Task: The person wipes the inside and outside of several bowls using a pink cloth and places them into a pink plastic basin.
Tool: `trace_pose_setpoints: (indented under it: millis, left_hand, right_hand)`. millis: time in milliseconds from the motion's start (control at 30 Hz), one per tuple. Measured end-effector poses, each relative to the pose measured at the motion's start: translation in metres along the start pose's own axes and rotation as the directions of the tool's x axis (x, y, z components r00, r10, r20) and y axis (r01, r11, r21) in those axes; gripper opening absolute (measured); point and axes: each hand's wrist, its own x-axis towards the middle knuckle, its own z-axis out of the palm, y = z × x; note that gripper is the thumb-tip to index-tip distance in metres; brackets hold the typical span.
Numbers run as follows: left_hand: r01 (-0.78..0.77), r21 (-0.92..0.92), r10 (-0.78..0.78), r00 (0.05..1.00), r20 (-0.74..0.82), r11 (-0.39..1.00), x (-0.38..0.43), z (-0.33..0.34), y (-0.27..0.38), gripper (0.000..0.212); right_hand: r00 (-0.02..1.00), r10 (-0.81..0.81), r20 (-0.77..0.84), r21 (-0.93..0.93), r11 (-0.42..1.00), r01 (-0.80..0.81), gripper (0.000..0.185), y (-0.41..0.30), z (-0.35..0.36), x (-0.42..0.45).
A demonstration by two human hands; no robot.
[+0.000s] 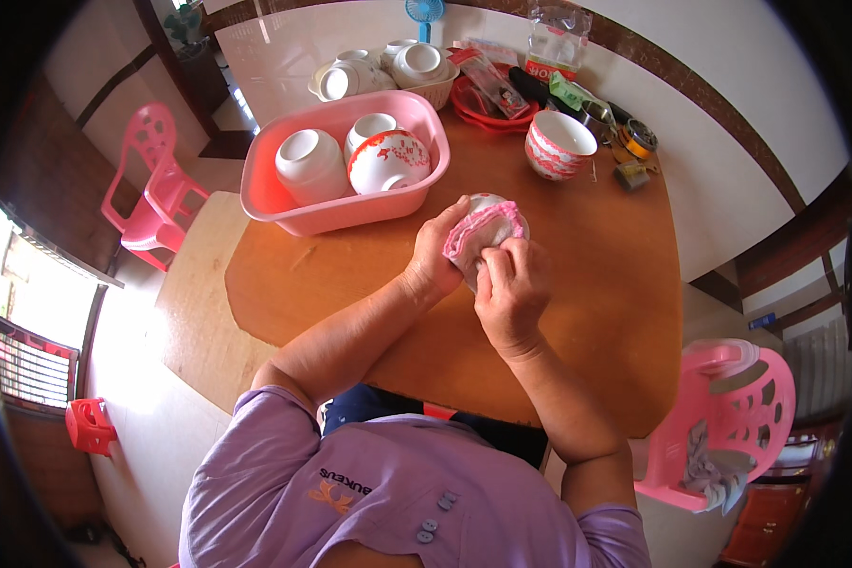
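Note:
My left hand grips a white bowl, most of it covered by a cloth and my hands. Against the bowl, my right hand presses a white cloth with a pink edge. Behind my left hand stands a pink plastic basin with plain white bowls and a red-patterned white bowl upside down in it. To the right, a pink-and-white patterned bowl stands upright on the wooden table.
Several upturned white bowls fill a basket at the back. Beside it lie a red tray with packages, a green packet and an orange tape roll. Pink plastic chairs stand on both sides.

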Motion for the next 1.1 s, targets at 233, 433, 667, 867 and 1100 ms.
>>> trace_pose_setpoints:
  millis: [233, 433, 667, 867, 1100]
  left_hand:
    - [-0.051, 0.422, 0.109, 0.987, -0.115, 0.905, -0.016, 0.022, -0.011, 0.040]
    - [-0.018, 0.473, 0.090, 0.988, -0.129, 0.881, -0.024, 0.036, -0.011, 0.045]
    - [-0.014, 0.388, 0.099, 0.975, -0.198, 0.921, -0.021, 0.035, -0.005, 0.041]
    - [-0.149, 0.508, 0.234, 0.966, -0.107, 0.849, -0.020, 0.029, -0.006, 0.031]
    - [-0.285, 0.589, 0.342, 0.940, 0.015, 0.757, -0.017, 0.020, -0.013, 0.029]
  right_hand:
    - [0.979, 0.202, -0.039, 0.091, 0.976, -0.197, 0.015, 0.024, -0.015, 0.022]
    - [0.503, 0.666, 0.551, 0.372, 0.343, -0.863, 0.031, 0.084, -0.010, 0.015]
    - [0.920, 0.346, 0.185, 0.524, 0.757, -0.390, 0.028, 0.061, -0.007, 0.013]
    - [0.998, -0.052, -0.034, 0.295, 0.954, 0.059, 0.020, 0.028, -0.019, 0.026]
    - [0.998, -0.061, -0.033, 0.234, 0.970, 0.067, 0.020, 0.025, -0.015, 0.028]
